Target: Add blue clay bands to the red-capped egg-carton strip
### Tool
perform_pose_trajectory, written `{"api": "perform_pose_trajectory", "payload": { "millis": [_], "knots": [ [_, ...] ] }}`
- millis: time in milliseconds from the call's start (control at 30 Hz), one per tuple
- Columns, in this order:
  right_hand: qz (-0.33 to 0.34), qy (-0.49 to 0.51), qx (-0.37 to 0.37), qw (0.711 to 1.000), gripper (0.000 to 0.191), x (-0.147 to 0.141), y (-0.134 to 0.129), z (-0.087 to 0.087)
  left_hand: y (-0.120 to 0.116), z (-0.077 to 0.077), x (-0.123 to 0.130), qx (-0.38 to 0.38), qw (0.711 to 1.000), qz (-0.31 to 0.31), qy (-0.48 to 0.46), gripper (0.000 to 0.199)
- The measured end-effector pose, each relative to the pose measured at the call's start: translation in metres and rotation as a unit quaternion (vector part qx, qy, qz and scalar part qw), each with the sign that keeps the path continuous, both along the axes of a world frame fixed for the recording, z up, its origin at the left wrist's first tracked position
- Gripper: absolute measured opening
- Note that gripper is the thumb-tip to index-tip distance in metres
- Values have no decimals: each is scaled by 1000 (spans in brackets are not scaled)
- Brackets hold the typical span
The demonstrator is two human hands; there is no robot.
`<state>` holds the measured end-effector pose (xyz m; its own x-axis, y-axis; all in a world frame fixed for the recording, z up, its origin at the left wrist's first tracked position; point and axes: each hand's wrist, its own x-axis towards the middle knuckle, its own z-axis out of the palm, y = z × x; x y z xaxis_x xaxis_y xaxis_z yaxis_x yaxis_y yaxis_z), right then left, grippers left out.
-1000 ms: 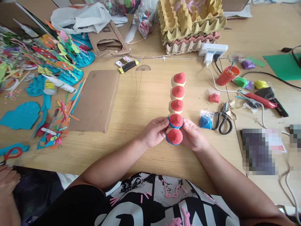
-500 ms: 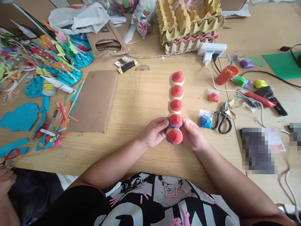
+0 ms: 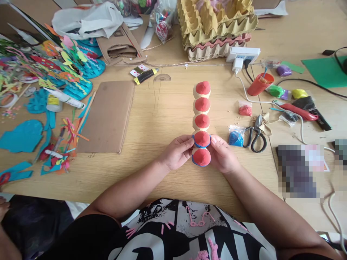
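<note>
A strip of egg-carton cups, several in a row and topped with red clay, stands out from me over the table. Blue clay rims the two cups nearest my body; the farther ones show bare pale carton. My left hand pinches the strip's left side at the second-nearest cup, thumb on top. Opposite it, my right hand grips the right side with its thumb at the same cup. The undersides of the fingers are hidden. Right of the strip lie a bag of blue clay and a bag of red clay.
Black-handled scissors lie at right, near a red cup and a white power strip. Egg trays are stacked at the back. On the left are a cardboard sheet and colourful paper crafts. Another person's hand shows at lower left.
Both hands keep the same hold on the strip. The view has shifted slightly. At lower left the other person's hand has drawn back toward the edge, away from the red-handled scissors.
</note>
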<state>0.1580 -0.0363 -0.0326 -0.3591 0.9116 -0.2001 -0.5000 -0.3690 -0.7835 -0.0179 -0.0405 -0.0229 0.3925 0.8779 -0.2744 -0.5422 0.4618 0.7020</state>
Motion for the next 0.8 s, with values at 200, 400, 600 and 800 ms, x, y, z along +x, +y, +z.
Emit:
{"api": "perform_pose_trajectory", "payload": {
  "millis": [200, 400, 600, 800],
  "knots": [
    [-2, 1, -2, 1000, 35, 0, 0, 0, 0, -2, 0, 0, 1000, 1, -8, 42],
    [5, 15, 0, 1000, 35, 1, 1, -1, -1, -2, 1, -13, 1000, 2, -22, 42],
    [-4, -19, -12, 1000, 39, 2, 1, 0, -1, -1, 1, -18, 1000, 3, -19, 40],
    [4, -6, -19, 1000, 39, 3, 0, 0, -1, -1, 0, -1, 1000, 0, -16, 40]
  ]
}}
